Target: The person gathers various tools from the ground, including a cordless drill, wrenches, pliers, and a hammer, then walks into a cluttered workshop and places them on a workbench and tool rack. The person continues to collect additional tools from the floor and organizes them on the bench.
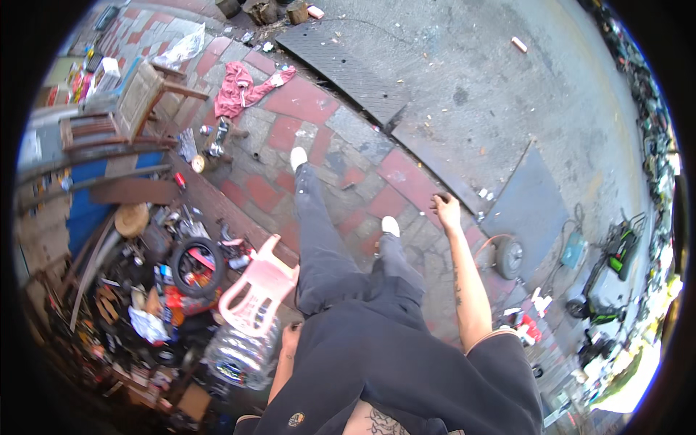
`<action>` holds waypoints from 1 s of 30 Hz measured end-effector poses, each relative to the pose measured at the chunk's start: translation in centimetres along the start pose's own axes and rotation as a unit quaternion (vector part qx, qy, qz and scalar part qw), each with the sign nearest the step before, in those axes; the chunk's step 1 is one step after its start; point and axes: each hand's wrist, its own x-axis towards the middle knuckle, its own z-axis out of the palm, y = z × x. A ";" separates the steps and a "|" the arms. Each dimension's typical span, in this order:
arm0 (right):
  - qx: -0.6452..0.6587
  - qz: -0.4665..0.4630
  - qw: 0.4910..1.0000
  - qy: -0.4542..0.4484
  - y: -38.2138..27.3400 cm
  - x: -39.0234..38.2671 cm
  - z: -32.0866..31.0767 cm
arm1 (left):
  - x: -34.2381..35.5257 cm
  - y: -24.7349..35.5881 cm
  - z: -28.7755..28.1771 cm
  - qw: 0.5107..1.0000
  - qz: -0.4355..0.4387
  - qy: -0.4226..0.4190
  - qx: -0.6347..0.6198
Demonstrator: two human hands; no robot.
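Note:
My right hand (445,209) hangs out to the front right, above the red and grey paving. Its fingers are loosely bent and apart, with nothing seen in them. Low beside my left thigh is my left hand (291,336); its fingers are mostly turned out of sight, so what they do is unclear. Nearest to it are a pink plastic chair (267,279) and a bundle of clear plastic bottles (243,360). Both arms are apart from the things around. My legs are in mid-stride, with white shoes (299,156) on the paving.
Left lies a heap of clutter with a black tyre (197,267). A wooden chair (139,101) and a pink cloth (243,88) are ahead left. Metal plates (341,69) edge the road. A wheel (509,259) and a green-black scooter (610,272) stand right.

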 end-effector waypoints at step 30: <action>-0.217 0.477 0.828 0.200 45.3 35.0 55.6 | 115.1 65.5 5.6 0.738 0.492 0.236 0.397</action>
